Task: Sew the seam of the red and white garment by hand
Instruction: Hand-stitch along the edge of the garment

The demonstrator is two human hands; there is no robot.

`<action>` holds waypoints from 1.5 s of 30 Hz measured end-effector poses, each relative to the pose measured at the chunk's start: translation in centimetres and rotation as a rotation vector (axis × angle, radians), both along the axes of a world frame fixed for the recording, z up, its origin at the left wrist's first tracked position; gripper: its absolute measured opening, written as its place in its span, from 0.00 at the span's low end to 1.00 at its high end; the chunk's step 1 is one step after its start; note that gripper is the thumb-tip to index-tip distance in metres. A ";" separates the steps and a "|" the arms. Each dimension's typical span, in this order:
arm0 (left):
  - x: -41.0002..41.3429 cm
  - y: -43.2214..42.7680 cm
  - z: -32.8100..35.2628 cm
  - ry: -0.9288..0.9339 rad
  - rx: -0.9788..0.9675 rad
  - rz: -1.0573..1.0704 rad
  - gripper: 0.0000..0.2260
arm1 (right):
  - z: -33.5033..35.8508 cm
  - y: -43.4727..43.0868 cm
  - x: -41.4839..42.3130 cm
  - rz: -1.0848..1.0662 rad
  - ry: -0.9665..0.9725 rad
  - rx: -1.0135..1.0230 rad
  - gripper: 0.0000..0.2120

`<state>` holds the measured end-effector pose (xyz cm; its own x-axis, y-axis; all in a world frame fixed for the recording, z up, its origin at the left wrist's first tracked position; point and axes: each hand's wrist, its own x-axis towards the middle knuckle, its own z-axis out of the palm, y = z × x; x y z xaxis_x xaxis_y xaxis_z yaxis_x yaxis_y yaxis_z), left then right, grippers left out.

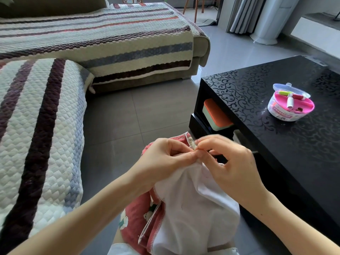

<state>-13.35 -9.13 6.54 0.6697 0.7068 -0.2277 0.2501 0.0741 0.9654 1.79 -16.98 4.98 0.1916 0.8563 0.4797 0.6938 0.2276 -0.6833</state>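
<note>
The red and white garment (184, 208) lies bunched on my lap, white lining up, with red floral fabric and white overlock stitching along its left edge. My left hand (165, 159) pinches the raised seam edge between thumb and curled fingers. My right hand (230, 162) meets it from the right, fingertips pinched together at the same spot on the seam. A needle and thread are too small to make out between the fingers.
A black glossy coffee table (276, 144) stands to the right, with a round pink sewing kit box (290, 105) on it and an orange-and-green box (215, 115) on its lower shelf. A sofa with a striped quilted cover (46, 116) fills the left. Grey tiled floor lies between.
</note>
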 end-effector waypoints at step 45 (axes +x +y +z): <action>-1.6 0.1 1.1 -0.052 -0.155 -0.083 0.07 | -8.3 12.4 15.6 -0.655 0.452 -0.354 0.06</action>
